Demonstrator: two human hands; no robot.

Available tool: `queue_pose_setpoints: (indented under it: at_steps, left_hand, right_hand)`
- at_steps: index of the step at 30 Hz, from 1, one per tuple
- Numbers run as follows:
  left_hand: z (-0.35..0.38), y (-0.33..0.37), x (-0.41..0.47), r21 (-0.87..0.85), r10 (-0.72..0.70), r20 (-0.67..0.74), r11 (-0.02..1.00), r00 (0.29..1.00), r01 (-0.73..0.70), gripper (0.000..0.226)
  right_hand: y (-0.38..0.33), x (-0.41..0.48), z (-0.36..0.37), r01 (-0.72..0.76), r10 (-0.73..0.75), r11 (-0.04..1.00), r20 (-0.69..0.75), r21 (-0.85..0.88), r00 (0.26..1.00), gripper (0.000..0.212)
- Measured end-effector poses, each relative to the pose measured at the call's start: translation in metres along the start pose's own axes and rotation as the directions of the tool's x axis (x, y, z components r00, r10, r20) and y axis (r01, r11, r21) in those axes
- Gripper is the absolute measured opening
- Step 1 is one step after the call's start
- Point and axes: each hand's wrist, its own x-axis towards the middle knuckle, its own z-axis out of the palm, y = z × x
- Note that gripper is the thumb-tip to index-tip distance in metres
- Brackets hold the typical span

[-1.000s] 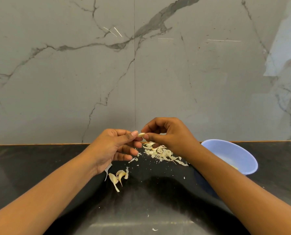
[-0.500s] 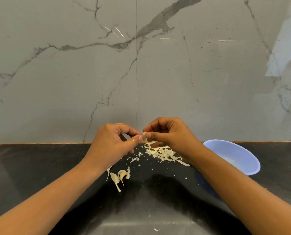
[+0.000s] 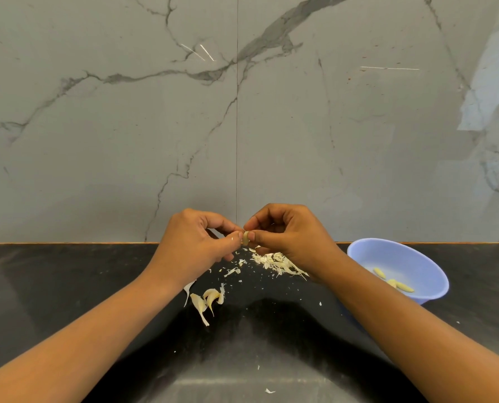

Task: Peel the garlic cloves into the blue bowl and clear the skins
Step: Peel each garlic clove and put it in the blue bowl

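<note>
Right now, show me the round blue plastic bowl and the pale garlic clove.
round blue plastic bowl point(image 3: 402, 257): head view, bare inner wall.
pale garlic clove point(image 3: 246, 238): head view, exposed middle.

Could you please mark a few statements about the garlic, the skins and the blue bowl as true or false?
1. Both the left hand and the right hand pinch one garlic clove above the countertop. True.
2. The blue bowl is empty. False: a few peeled cloves lie in it.
3. A pile of skins lies on the countertop below the right hand. True.
4. The blue bowl stands on the person's left. False: it stands on the right.
</note>
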Motion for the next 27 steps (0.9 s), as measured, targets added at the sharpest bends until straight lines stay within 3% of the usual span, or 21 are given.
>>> queue_pose_setpoints:
  at_steps: [6, 13, 17, 22, 27]
  left_hand:
    - [0.0003, -0.0013, 0.002, -0.068, -0.073, 0.012, 0.995, 0.997, 0.074, 0.008]
    - [-0.0012, -0.0001, 0.0037, -0.273, -0.21, 0.114, 0.933, 0.971, 0.234, 0.004]
    - [-0.0003, -0.0007, 0.0037, -0.339, -0.252, 0.136, 0.897, 0.958, 0.284, 0.003]
    - [0.0001, -0.0014, 0.0035, -0.352, -0.246, 0.125, 0.895, 0.961, 0.275, 0.003]
    - [0.0014, -0.0023, 0.0039, -0.262, -0.205, 0.075, 0.94, 0.976, 0.218, 0.006]
  right_hand:
    - [0.0, -0.0002, -0.0009, 0.019, -0.019, 1.0, -0.001, 0.013, 1.0, 0.008]
    - [0.0006, -0.0014, 0.0023, 0.202, -0.221, 0.948, -0.054, -0.246, 0.974, 0.017]
    - [0.001, -0.002, 0.0046, 0.225, -0.255, 0.93, -0.069, -0.29, 0.964, 0.019]
    - [0.0002, -0.0021, 0.0041, 0.172, -0.193, 0.964, -0.089, -0.204, 0.977, 0.02]
    - [0.0009, -0.0013, 0.005, 0.097, -0.101, 0.993, -0.069, -0.065, 0.993, 0.014]
